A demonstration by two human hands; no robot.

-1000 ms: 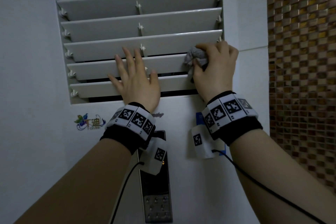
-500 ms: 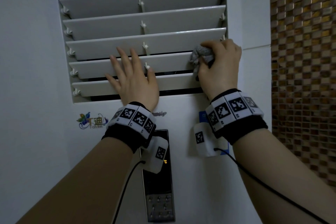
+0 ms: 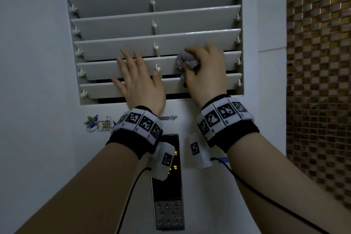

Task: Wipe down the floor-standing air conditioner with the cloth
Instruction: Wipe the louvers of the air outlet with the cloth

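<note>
The white floor-standing air conditioner [image 3: 218, 186] fills the view, with a louvred vent of several grey slats [image 3: 152, 19] across its upper part. My left hand [image 3: 138, 83] lies flat with straight fingers on the two lowest slats, left of centre. My right hand [image 3: 206, 74] grips a bunched grey cloth [image 3: 185, 61] and holds it against the fourth slat, right of the centre clip. Part of the cloth is hidden under my fingers.
A black control panel [image 3: 169, 195] with lit orange digits and a button pad sits below my wrists. A colourful logo sticker [image 3: 98, 123] is on the casing at left. A brown mosaic tile wall [image 3: 319, 81] stands to the right of the unit.
My right hand has slid the cloth leftward along the fourth slat, from the vent's right end toward the middle. My left hand has stayed pressed on the lower slats.
</note>
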